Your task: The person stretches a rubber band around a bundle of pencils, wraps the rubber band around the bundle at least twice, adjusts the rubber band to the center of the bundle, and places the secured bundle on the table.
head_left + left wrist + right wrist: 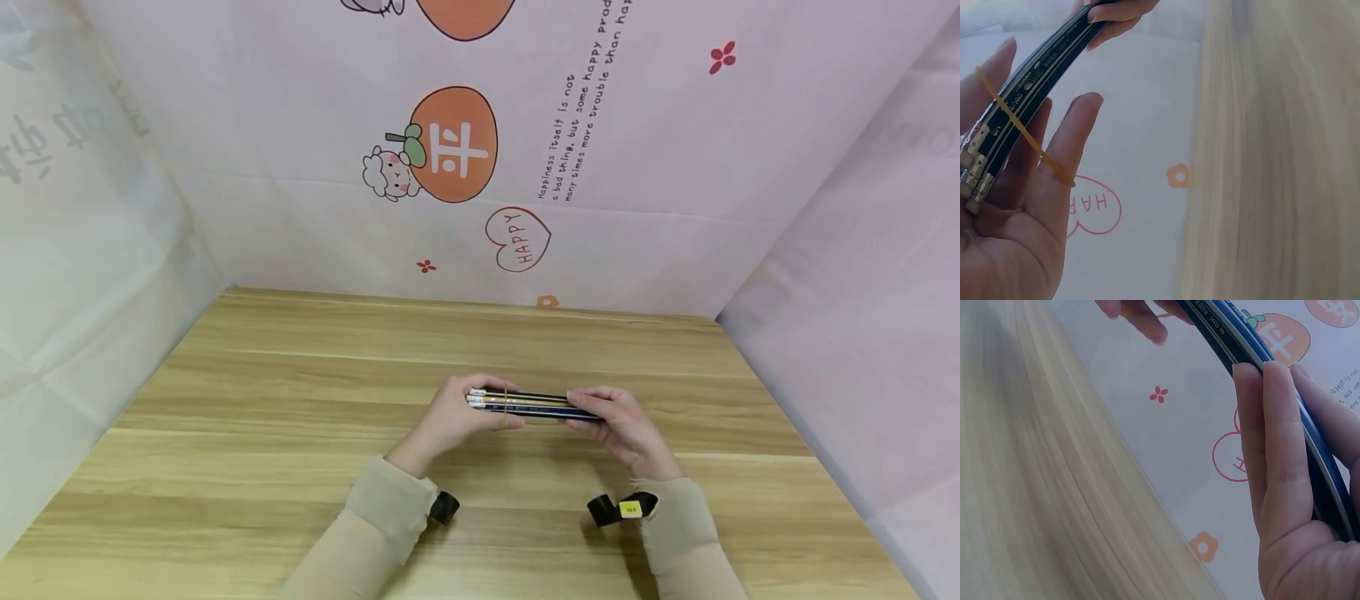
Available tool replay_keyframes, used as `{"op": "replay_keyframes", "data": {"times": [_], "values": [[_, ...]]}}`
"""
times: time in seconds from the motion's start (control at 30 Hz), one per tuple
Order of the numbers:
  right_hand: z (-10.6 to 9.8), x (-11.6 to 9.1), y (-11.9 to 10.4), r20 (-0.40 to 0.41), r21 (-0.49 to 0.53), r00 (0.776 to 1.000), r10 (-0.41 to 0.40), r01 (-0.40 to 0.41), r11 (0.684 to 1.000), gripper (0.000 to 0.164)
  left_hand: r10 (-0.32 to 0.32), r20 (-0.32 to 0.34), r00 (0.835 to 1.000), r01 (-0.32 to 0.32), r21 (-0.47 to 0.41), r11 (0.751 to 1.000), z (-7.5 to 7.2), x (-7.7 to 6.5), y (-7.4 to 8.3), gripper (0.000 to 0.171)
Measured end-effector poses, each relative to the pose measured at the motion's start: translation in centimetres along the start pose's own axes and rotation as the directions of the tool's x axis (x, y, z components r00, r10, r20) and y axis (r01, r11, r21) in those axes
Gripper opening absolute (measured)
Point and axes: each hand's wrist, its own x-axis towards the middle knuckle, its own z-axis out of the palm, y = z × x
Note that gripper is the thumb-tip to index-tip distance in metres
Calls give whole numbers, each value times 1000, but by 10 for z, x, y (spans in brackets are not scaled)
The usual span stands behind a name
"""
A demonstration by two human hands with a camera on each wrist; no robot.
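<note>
A bundle of dark pencils (540, 409) with white eraser ends and metal ferrules lies level between both hands, above the table. My right hand (621, 423) grips the bundle's right part, with fingers along one side and the thumb on the other. A thin orange rubber band (1021, 127) stretches across the pencils near the eraser ends. My left hand (459, 413) spreads its fingers and thumb inside that band, holding it wide around the bundle. In the left wrist view, the eraser ends sit over the left palm (1013, 250), and the spread fingers are fairly straight.
Below the hands is a wood-grain table (337, 367). A printed white cloth (322, 217) hangs behind it, with further cloth walls at left and right. Small black devices (444, 507) are strapped at both wrists, over beige sleeves (390, 504).
</note>
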Motion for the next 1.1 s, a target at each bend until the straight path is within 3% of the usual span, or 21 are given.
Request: {"op": "replay_keyframes", "data": {"times": [0.17,0.33,0.57,0.83,1.1], "values": [[0,0,0,6,38,1000,4,-4,999,25,-9,9,1000,9,-106,994,-1,1,-5,48],[0,-1,0,7,75,1000,-1,0,997,25,2,9,1000,-1,-147,989,0,3,-11,48],[4,-2,-1,5,84,1000,0,0,996,23,27,54,998,-10,-302,953,7,4,-18,48],[11,1,3,7,115,1000,-5,5,993,30,-31,82,996,50,-239,970,9,6,-20,44],[20,2,2,-11,99,1000,-9,10,995,26,15,93,996,6,-220,975,10,5,-17,46]]}}
